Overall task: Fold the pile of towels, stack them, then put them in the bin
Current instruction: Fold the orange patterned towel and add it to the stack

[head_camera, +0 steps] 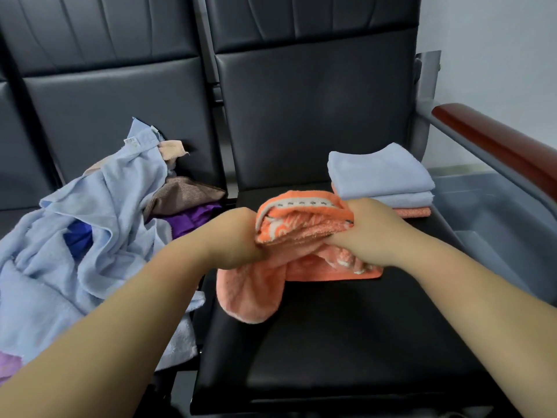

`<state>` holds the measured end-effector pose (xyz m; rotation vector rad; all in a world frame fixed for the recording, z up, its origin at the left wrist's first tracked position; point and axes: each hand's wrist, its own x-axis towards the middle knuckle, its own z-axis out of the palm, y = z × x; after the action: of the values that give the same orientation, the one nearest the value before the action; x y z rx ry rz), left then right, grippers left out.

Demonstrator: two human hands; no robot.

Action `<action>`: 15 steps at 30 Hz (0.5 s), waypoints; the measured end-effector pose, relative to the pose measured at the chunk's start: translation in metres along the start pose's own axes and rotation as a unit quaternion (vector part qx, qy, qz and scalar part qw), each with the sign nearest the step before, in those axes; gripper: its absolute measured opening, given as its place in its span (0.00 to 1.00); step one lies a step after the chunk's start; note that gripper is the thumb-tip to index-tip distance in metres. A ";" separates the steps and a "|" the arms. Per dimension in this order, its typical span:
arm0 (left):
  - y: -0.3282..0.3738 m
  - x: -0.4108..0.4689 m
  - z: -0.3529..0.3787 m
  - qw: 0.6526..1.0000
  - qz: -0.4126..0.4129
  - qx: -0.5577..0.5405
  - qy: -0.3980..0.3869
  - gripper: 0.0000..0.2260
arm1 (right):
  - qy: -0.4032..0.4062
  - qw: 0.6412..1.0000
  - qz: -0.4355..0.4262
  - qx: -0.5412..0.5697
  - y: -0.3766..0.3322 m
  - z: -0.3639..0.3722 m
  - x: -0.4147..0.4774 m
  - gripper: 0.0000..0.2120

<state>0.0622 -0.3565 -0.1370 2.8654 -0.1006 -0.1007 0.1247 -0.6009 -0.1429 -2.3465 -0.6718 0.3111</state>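
The left hand (238, 236) is gripping one end of an orange towel (301, 226), its fingers curling out of sight under the fluffy cloth. The right hand (372, 230) is clutching the other end, thumb tucked into the fold and fingers wrapping around the bunched layers. The towel is terry cloth with a pale woven pattern and a grey-dotted band along one edge. It is being held doubled over just above the front of a black padded seat (316, 342), and a rounded loop of it is sagging down onto the smooth leather-like cushion.

Behind the right hand, near the back of the same seat, a neat stack (379, 179) is sitting: two soft light-blue towels folded into rectangles on top of a thin peach one.

On the neighbouring seat to the left, a loose pile (99, 224) is lying in a crumpled heap, mostly rumpled pale-blue terry, with brown ribbed, purple, deep-blue and beige pieces poking out.

To the right, beyond a glossy reddish wooden armrest (497, 143) on a grey metal frame, a grey plastic bin (488, 212) with smooth walls is standing below seat level.
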 end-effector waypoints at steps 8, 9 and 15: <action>-0.016 0.001 -0.007 0.852 0.013 -0.510 0.113 0.24 | -0.083 0.993 0.019 0.078 -0.006 -0.005 -0.007 0.12; -0.013 0.002 -0.007 0.835 0.026 -0.538 0.114 0.24 | -0.091 0.994 0.036 0.039 -0.006 -0.004 -0.006 0.09; -0.006 -0.004 -0.006 0.975 0.041 -0.219 -0.026 0.22 | 0.035 0.995 0.050 -0.084 0.009 -0.006 0.003 0.03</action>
<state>0.0593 -0.3492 -0.1321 2.4148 -0.1811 -0.1591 0.1332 -0.6082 -0.1452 -2.5432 -0.5668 0.2228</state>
